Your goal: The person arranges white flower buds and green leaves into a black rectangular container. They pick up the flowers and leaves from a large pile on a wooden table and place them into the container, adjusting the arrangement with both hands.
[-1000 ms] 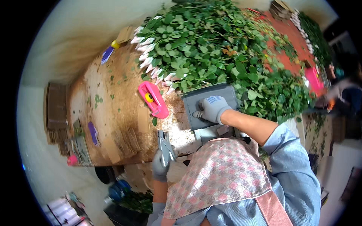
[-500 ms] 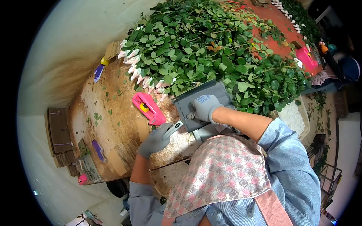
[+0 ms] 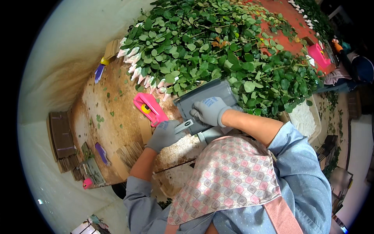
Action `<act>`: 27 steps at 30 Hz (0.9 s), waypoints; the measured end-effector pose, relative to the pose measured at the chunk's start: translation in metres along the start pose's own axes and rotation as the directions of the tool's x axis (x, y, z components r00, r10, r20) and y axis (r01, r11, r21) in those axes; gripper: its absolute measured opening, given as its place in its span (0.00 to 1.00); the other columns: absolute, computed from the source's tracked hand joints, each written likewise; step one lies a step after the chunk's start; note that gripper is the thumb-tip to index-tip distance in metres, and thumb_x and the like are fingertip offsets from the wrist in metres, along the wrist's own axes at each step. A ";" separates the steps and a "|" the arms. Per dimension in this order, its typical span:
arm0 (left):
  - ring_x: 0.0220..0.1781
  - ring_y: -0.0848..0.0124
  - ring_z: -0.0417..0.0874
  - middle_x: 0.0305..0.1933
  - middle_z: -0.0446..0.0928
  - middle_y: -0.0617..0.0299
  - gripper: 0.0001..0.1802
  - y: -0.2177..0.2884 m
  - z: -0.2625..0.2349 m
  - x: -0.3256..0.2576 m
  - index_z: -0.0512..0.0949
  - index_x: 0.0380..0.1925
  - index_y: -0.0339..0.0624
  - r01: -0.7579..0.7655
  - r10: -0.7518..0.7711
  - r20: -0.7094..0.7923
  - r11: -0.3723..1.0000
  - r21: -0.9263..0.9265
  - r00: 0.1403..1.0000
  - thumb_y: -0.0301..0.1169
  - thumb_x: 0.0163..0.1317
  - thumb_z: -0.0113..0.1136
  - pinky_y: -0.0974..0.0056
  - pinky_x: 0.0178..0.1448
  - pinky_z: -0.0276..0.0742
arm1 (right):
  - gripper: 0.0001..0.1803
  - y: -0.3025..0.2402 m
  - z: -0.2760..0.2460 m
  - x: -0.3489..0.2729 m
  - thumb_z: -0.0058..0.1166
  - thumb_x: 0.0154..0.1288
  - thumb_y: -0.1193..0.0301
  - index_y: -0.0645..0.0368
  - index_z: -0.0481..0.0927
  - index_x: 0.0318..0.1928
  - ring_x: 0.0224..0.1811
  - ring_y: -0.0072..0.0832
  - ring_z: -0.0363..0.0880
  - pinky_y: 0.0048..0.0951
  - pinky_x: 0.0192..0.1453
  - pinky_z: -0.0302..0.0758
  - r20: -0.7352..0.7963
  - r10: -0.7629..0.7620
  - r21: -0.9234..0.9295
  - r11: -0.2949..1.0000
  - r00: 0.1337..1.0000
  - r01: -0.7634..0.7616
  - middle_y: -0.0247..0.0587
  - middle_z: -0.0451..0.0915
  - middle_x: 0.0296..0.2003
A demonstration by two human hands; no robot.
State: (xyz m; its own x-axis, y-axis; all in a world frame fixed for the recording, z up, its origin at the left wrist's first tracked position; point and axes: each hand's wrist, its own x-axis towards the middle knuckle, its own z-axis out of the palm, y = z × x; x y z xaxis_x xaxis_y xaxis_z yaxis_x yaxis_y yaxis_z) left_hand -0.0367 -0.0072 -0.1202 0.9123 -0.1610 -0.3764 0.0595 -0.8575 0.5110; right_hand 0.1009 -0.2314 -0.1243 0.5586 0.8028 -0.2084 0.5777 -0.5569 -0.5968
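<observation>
My left hand point(image 3: 163, 135), in a grey glove, grips a small grey metal tool point(image 3: 184, 125) and points it at the near edge of a grey wrapping sheet point(image 3: 206, 95). My right hand point(image 3: 210, 111), also gloved, presses down on that sheet with its fingers curled over the edge. The sheet lies around a bunch from the big heap of leafy rose stems point(image 3: 218, 43), whose pale pink buds point(image 3: 136, 66) point to the left. A pink hand tool point(image 3: 149, 108) lies on the worn wooden bench point(image 3: 113, 128) just left of my left hand.
A yellow and purple tool point(image 3: 101, 66) lies at the bench's far left corner, and a purple object point(image 3: 101, 153) lies near its front. Stacked brown cardboard point(image 3: 62, 136) stands left of the bench. A pink tool point(image 3: 317, 54) and another person are at far right.
My left hand came up from below the bench edge with the grey tool and now meets the grey sheet. My right hand stayed on the sheet.
</observation>
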 end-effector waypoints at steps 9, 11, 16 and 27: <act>0.45 0.49 0.85 0.40 0.83 0.50 0.18 -0.002 -0.013 -0.020 0.80 0.42 0.44 -0.091 0.096 -0.072 0.994 0.063 0.993 0.45 0.61 0.69 0.47 0.49 0.79 | 0.20 -0.008 0.003 0.000 0.47 0.77 0.51 0.53 0.83 0.46 0.46 0.50 0.85 0.50 0.50 0.79 -0.040 -0.009 0.012 1.000 0.999 0.010 0.48 0.87 0.41; 0.46 0.54 0.85 0.42 0.82 0.53 0.16 -0.008 -0.028 -0.026 0.80 0.43 0.45 -0.104 0.128 -0.045 0.929 0.356 0.991 0.41 0.60 0.67 0.50 0.51 0.77 | 0.20 -0.010 0.001 -0.001 0.48 0.78 0.51 0.53 0.83 0.48 0.45 0.53 0.85 0.51 0.50 0.78 -0.016 -0.008 -0.019 1.000 1.000 0.007 0.51 0.88 0.40; 0.47 0.61 0.82 0.39 0.80 0.57 0.09 -0.032 -0.042 -0.027 0.82 0.41 0.47 0.075 0.061 -0.174 0.731 0.678 0.983 0.35 0.63 0.61 0.55 0.55 0.72 | 0.21 0.001 0.014 0.000 0.51 0.77 0.52 0.56 0.83 0.50 0.46 0.56 0.85 0.50 0.48 0.79 -0.043 -0.057 0.016 0.998 0.997 0.058 0.55 0.87 0.41; 0.51 0.62 0.80 0.44 0.80 0.60 0.10 -0.076 -0.012 0.036 0.83 0.43 0.48 0.132 0.177 -0.258 0.520 0.844 0.950 0.35 0.68 0.55 0.55 0.56 0.72 | 0.16 -0.033 -0.003 -0.001 0.54 0.77 0.63 0.65 0.81 0.51 0.45 0.53 0.87 0.42 0.50 0.80 0.045 -0.015 0.027 1.000 0.999 0.014 0.58 0.87 0.41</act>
State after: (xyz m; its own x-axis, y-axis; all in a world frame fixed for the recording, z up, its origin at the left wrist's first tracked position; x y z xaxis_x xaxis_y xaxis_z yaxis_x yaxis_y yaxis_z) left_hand -0.0034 0.0581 -0.1634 0.9815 -0.1789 -0.0678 -0.1904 -0.8794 -0.4363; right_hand 0.0828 -0.2143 -0.1022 0.5225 0.8199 -0.2339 0.5690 -0.5397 -0.6205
